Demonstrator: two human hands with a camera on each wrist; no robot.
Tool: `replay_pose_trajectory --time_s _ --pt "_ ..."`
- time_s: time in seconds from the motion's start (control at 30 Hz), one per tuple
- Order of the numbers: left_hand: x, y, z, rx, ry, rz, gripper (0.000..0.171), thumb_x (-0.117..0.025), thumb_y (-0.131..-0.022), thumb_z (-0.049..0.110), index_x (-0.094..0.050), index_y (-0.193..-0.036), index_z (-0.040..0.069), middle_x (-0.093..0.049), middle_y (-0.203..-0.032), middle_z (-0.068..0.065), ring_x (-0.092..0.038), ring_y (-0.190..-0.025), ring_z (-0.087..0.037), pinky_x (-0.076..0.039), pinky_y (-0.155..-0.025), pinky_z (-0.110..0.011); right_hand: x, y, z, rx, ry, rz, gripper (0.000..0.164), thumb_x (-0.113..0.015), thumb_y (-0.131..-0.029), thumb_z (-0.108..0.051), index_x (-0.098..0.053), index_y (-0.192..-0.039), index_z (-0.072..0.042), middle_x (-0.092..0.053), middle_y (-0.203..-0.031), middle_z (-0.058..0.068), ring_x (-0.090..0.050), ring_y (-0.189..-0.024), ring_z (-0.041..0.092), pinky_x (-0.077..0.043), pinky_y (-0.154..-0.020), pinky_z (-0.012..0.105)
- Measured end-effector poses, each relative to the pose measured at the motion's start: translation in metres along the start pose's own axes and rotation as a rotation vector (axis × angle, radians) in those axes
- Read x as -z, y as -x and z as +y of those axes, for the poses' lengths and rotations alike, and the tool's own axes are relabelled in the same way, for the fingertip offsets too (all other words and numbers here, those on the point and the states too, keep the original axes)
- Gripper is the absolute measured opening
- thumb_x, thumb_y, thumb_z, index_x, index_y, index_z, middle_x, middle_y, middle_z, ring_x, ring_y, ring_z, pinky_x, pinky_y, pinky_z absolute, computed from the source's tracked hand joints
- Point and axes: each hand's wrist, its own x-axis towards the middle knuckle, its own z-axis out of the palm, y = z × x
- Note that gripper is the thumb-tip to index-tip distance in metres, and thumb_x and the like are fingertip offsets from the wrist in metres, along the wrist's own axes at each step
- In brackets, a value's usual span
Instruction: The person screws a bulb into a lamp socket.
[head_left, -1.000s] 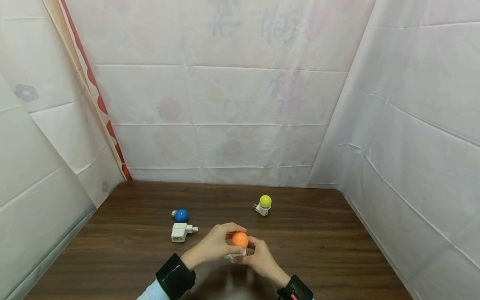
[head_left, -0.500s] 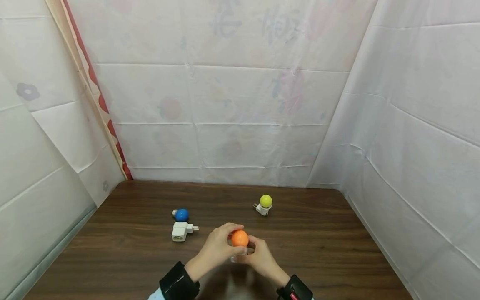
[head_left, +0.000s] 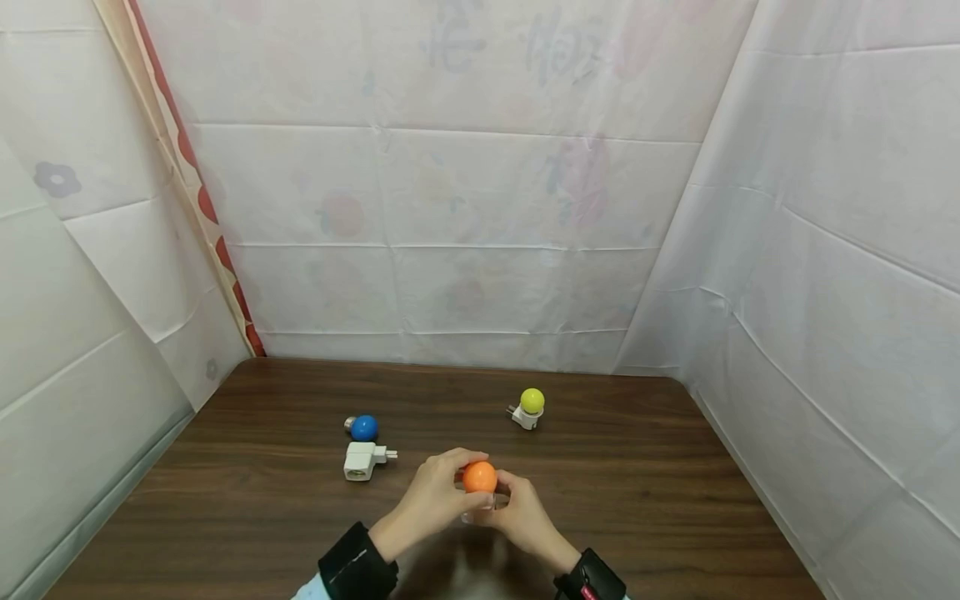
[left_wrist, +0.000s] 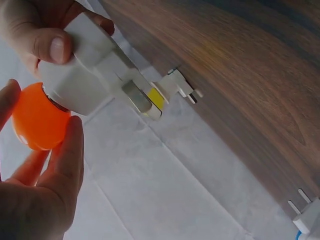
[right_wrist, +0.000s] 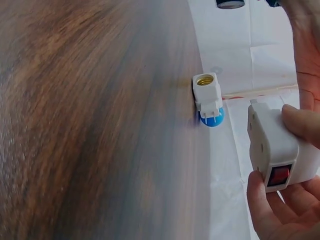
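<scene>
In the head view, my left hand (head_left: 435,497) holds an orange light bulb (head_left: 479,477) between thumb and fingers. My right hand (head_left: 525,518) grips a white plug-in lamp socket (left_wrist: 82,80) from its other side. The left wrist view shows the bulb's base at the mouth of the socket, with a thin band of metal visible between them. A red rocker switch (right_wrist: 280,175) on the socket faces the right wrist camera. Both hands are raised over the front part of the table.
To the left on the dark wooden table (head_left: 225,517) lie a blue bulb (head_left: 364,428) and a second white socket (head_left: 360,461) with its pins pointing right. Farther back stands a yellow bulb (head_left: 532,401) fitted in a white socket (head_left: 525,419). White sheets enclose the table.
Over the last second my left wrist has turned and shifted slightly right and down, its fingers staying around the orange bulb. The right hand stays nearly still; the other things have not moved.
</scene>
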Motion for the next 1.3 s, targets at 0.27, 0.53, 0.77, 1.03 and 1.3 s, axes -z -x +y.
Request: replay_pose_trajectory --time_s 0.27,0.53,0.77,1.03,1.3 --pt "0.004 -0.001 -0.007 -0.054 0.059 -0.065 0.046 -0.076 -0.074 0.024 -0.063 -0.114 0.007 -0.064 -0.109 -0.004 -0.061 -0.088 -0.012 -0.051 -0.073 -0.020 0.000 -0.003 0.017 0.028 -0.021 -0.036 0.038 -0.075 -0.074 -0.019 -0.062 -0.109 -0.011 -0.066 -0.107 0.004 -0.059 -0.098 0.010 -0.049 -0.079 0.025" --pt "0.008 -0.004 -0.014 -0.103 0.117 -0.166 0.044 -0.075 -0.075 0.022 -0.062 -0.115 0.007 -0.063 -0.111 -0.006 -0.060 -0.090 -0.008 -0.052 -0.077 -0.021 0.002 -0.004 0.017 0.031 -0.050 -0.093 0.038 -0.074 -0.074 -0.013 -0.062 -0.109 -0.009 -0.066 -0.106 0.006 -0.058 -0.092 0.005 -0.049 -0.077 0.024" --pt "0.011 -0.008 -0.020 -0.117 0.142 -0.237 0.046 -0.075 -0.075 0.027 -0.062 -0.115 0.009 -0.064 -0.112 -0.003 -0.059 -0.090 -0.006 -0.051 -0.078 -0.024 0.006 0.003 -0.008 0.049 -0.067 -0.117 0.038 -0.074 -0.073 -0.009 -0.062 -0.108 -0.004 -0.066 -0.106 0.008 -0.058 -0.093 0.005 -0.049 -0.078 0.023" --pt "0.013 -0.010 -0.023 -0.128 0.161 -0.283 0.045 -0.075 -0.075 0.026 -0.062 -0.115 0.010 -0.063 -0.111 0.001 -0.057 -0.092 -0.006 -0.050 -0.080 -0.023 0.003 -0.001 0.010 0.056 -0.075 -0.121 0.040 -0.074 -0.073 -0.008 -0.061 -0.110 -0.004 -0.066 -0.107 0.008 -0.059 -0.094 0.004 -0.050 -0.077 0.021" --pt "0.012 -0.008 -0.021 -0.101 0.174 -0.272 0.045 -0.074 -0.076 0.025 -0.061 -0.116 0.009 -0.062 -0.112 0.000 -0.058 -0.093 -0.007 -0.051 -0.082 -0.026 0.001 -0.004 0.023 0.047 -0.067 -0.108 0.040 -0.075 -0.072 -0.011 -0.062 -0.110 -0.009 -0.066 -0.108 0.006 -0.058 -0.095 0.005 -0.051 -0.077 0.024"
